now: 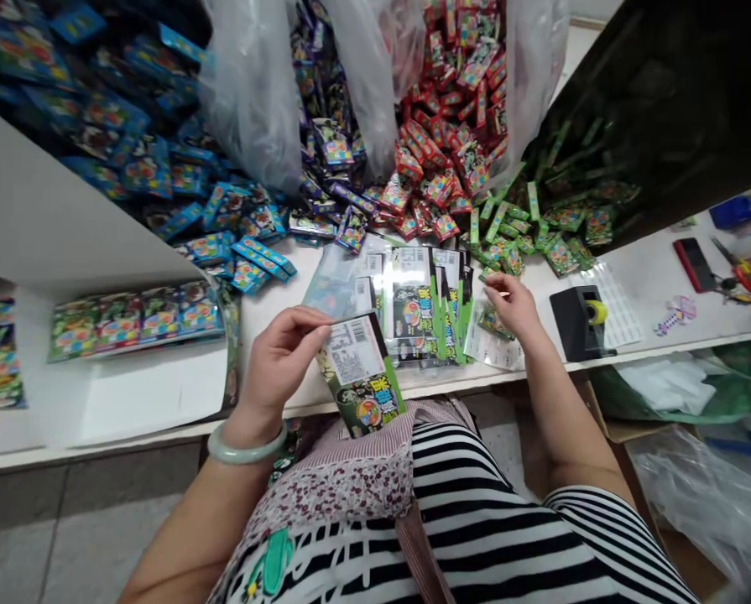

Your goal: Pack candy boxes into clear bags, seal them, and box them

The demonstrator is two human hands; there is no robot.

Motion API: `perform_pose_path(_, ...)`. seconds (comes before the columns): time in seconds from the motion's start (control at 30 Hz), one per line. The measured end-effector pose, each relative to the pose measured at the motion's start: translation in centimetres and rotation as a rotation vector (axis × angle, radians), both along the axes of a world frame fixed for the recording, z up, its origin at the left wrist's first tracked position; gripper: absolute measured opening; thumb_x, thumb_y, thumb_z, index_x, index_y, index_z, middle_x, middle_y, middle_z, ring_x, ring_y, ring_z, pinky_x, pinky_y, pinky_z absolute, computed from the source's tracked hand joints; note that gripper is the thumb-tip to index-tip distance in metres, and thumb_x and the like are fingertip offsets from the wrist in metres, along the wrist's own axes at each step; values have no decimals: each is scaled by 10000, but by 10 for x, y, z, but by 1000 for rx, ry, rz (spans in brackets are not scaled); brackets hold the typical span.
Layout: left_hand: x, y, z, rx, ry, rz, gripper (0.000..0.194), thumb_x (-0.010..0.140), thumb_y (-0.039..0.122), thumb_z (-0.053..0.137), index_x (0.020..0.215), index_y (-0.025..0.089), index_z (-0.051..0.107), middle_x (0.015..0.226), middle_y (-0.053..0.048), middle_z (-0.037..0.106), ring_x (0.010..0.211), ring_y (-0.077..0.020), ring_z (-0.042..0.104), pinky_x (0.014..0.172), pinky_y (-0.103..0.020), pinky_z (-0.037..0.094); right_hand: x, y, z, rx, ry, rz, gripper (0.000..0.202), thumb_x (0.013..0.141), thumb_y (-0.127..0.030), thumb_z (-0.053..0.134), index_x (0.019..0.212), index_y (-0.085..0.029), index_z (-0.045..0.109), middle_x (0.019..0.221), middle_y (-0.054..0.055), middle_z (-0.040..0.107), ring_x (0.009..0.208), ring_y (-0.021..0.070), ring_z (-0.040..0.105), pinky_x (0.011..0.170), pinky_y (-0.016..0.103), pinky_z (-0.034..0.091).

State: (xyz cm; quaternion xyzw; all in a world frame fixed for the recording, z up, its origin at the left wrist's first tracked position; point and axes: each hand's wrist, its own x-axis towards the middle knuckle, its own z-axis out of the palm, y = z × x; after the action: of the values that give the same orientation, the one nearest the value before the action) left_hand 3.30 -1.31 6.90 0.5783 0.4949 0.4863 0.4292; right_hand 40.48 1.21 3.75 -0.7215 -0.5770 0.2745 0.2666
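Note:
My left hand, wearing a pale green bangle, pinches the top corner of a printed packaging bag with a barcode label and colourful lettering. The bag hangs tilted over the front table edge. My right hand is bent with its fingers drawn together beside the small green boxes. Whatever lies between those fingertips is hidden. Just under it, a small green box lies on a clear sheet with printed labels. Between my hands, more printed bags lie overlapping on the table.
Heaped at the back are small blue boxes, purple boxes, red boxes and green boxes. A black tape dispenser and a phone are at right. At left stands an open carton holding a row of boxes.

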Motion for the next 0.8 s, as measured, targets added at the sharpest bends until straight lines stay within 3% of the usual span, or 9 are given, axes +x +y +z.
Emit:
perform_pose_path(0.1, 0, 3, -8, -15, 32, 31, 91, 803, 286, 718, 805, 208, 672, 829, -21, 678, 809, -155, 634, 713, -270, 534, 38, 8, -17, -87, -323, -108, 203, 854, -260, 553, 924, -160, 715, 1083, 154, 671, 982, 266, 616, 913, 419, 471)
perform_pose_path(0.27, 3, 5, -11, -16, 41, 32, 86, 806, 307, 722, 816, 233, 680, 837, -18, 675, 822, -163, 630, 721, -279, 542, 40, 11, -26, -121, -357, -81, 170, 821, -314, 630, 878, -195, 738, 997, 115, 687, 986, 273, 587, 871, 383, 450)
perform_pose_path(0.47, 7, 7, -11, -27, 29, 22, 106, 793, 310, 749, 809, 235, 676, 823, -29, 672, 791, -172, 621, 683, -292, 537, 36, 7, -29, -90, -265, -67, 129, 801, -278, 613, 851, -216, 715, 970, 78, 678, 913, 235, 596, 841, 362, 443)
perform_pose_path(0.63, 12, 9, -7, -26, 5, -10, 82, 800, 276, 724, 815, 217, 668, 831, -23, 662, 809, -154, 623, 715, -272, 527, 45, 1, -31, -79, -71, -138, 172, 816, -370, 558, 813, -205, 607, 848, 51, 657, 800, 201, 621, 782, 359, 488)
perform_pose_path(0.8, 18, 9, -1, 0, -17, -65, 121, 796, 269, 743, 817, 196, 649, 825, -12, 650, 809, -139, 614, 737, -264, 511, 42, 6, -12, -50, 116, -122, 329, 807, -542, 546, 806, -214, 515, 757, 22, 608, 734, 176, 607, 687, 332, 500)
